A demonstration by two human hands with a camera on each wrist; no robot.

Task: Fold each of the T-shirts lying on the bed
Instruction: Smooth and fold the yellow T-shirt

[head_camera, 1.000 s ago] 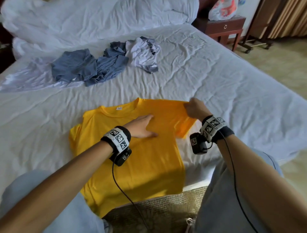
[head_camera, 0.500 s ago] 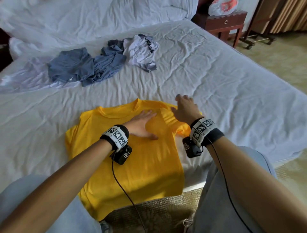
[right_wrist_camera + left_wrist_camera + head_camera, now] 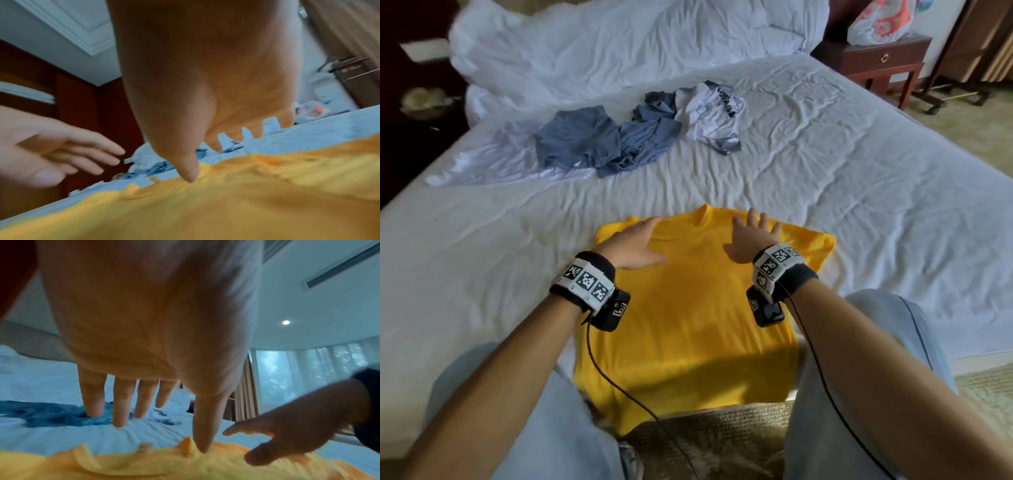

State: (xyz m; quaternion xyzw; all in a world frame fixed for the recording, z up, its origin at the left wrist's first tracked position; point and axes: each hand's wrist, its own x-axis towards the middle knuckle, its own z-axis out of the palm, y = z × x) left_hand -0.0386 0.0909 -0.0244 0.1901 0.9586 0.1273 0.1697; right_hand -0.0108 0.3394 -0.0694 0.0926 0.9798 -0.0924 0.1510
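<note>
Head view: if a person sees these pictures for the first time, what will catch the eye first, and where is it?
The bright yellow cotton T-shirt stands out most, spread on the near edge of the white-sheeted bed. Both hands lie flat near its collar, the left hand and the right hand, fingers straight. Further back lies a crumpled heap of grey-blue and white T-shirts.

A plain yellow T-shirt (image 3: 688,308) lies under both hands on a white sheet (image 3: 859,205). Beyond the hands lie blue-grey shirts (image 3: 585,144), and a white shirt (image 3: 709,116) with black print. Both wrists wear black bands (image 3: 796,277) with black-and-white square markers. Far right of the hands stands a dark red-brown nightstand (image 3: 880,65).
</note>
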